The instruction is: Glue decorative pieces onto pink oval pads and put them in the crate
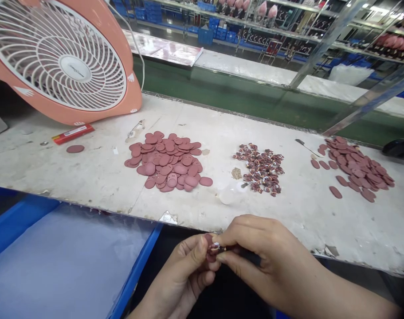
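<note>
My left hand (185, 272) is closed, its thumb and fingers pinching a maroon oval piece (209, 256) just in front of the bench edge. Against that oval lies a small brown-and-white piece (215, 248), which the fingertips of my right hand (255, 252) pinch from the other side. Fingers partly cover both parts. On the bench beyond, a heap of maroon ovals (168, 161) lies to the left, some with small holes. A heap of small brown-and-white pieces (261, 168) lies in the middle, and another heap of maroon ovals (354, 166) on the right.
An orange fan (131, 88) stands at the back left, with a red box (73, 133) and a single oval (75, 149) before it. A blue bin (143, 252) with a pale liner sits below the bench at left. A metal post (321, 44) rises at back right.
</note>
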Demonstrator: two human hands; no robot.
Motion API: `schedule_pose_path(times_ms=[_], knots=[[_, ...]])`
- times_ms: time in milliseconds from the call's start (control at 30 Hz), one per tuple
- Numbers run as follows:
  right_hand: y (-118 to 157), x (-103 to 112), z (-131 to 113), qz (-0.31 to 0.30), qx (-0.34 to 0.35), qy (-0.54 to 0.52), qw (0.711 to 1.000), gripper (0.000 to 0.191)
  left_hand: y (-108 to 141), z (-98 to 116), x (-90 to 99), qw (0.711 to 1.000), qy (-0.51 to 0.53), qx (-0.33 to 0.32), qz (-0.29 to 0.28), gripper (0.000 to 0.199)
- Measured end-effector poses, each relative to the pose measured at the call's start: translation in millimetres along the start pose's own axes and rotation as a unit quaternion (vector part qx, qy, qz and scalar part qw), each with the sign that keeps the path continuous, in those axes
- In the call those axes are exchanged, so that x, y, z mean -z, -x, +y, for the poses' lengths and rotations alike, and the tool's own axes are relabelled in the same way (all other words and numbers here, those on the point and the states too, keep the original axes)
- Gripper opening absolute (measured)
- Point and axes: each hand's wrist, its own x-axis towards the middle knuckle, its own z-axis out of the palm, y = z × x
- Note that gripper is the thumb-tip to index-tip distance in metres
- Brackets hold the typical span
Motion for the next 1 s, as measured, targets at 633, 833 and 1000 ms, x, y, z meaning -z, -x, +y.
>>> schedule_pose_path(times_ms=[633, 833, 1000], knots=[[6, -5, 9, 0.099, -0.010, -0.067, 0.993, 0.019, 2, 11, 4.5, 0.993, 0.090, 0.052, -0.050, 0.028], [-3, -18, 4, 0.105, 0.022, -0.064, 0.992, 0.019, -3, 10, 8.4, 0.995, 0.054, 0.007, -0.079, 0.027], [-9, -35, 4, 0.203, 0.100, 0.030, 0.974, 0.017, 1, 10, 12.1, 0.989, -0.093, -0.113, -0.007, 0.035]])
